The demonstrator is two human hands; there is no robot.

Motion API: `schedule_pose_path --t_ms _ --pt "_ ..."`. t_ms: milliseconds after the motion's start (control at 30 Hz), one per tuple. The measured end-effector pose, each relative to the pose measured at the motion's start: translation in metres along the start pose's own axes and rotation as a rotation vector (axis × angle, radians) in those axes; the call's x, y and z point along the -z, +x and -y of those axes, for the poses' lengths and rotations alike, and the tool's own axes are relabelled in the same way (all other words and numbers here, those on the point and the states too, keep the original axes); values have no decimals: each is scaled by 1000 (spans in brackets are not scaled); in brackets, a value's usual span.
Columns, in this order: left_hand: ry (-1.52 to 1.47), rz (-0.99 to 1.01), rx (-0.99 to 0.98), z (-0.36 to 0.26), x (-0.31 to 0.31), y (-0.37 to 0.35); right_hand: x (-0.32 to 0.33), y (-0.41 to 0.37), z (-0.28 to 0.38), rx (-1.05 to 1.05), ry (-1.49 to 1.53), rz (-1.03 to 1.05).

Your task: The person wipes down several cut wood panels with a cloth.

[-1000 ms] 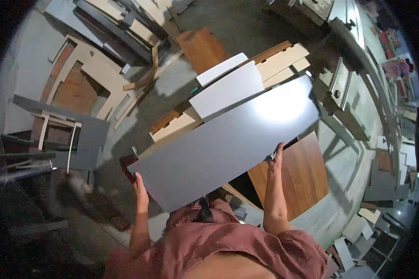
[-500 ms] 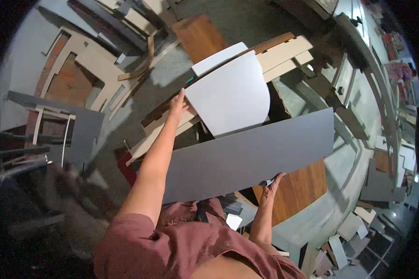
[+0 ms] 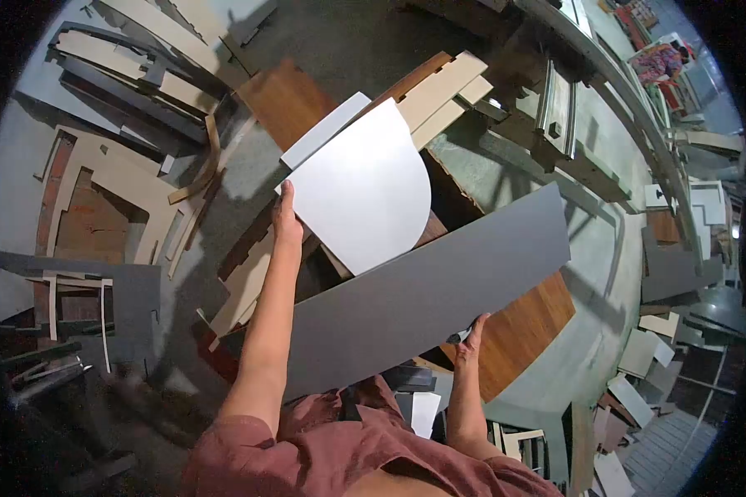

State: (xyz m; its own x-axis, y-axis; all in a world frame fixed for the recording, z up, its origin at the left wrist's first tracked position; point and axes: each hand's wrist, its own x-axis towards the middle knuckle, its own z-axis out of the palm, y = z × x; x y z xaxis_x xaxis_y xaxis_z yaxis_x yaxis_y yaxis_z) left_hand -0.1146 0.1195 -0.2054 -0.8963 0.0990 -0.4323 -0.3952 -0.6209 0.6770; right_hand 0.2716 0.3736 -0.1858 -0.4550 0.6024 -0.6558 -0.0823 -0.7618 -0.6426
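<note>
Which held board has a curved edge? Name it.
White flat panel in the left hand: one corner is rounded. The long grey board in the right hand is straight-edged.

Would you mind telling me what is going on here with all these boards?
A person in a reddish shirt is handling two panels at once. The right hand holds a long grey panel by its lower edge, tilted across the body. The left hand grips the edge of a white panel with one rounded corner, over a stack of pale boards. A brown wooden board lies beneath the grey panel. Offcuts litter the floor.
</note>
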Motion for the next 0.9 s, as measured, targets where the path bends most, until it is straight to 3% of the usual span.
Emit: schedule_pose_path --t_ms 167,233,300,433,633,833,900 --pt "34 -81 -15 -42 -23 -16 19 19 -7 -12 25 54" --pt "90 22 -55 -70 -30 -27 3 14 1 -47 4 53" --pt "32 -41 -61 -101 -40 -40 -7 19 2 -90 -18 46" --pt "88 28 -281 -168 -22 -46 -9 52 -4 -27 -51 97" --pt "148 -119 -484 -251 -32 -89 -23 118 -7 -90 -157 88" --pt "177 -195 -568 -267 -29 -114 -64 186 -6 -114 -207 69" --pt "153 -241 -485 -261 -20 -113 -73 202 -7 -35 -290 7"
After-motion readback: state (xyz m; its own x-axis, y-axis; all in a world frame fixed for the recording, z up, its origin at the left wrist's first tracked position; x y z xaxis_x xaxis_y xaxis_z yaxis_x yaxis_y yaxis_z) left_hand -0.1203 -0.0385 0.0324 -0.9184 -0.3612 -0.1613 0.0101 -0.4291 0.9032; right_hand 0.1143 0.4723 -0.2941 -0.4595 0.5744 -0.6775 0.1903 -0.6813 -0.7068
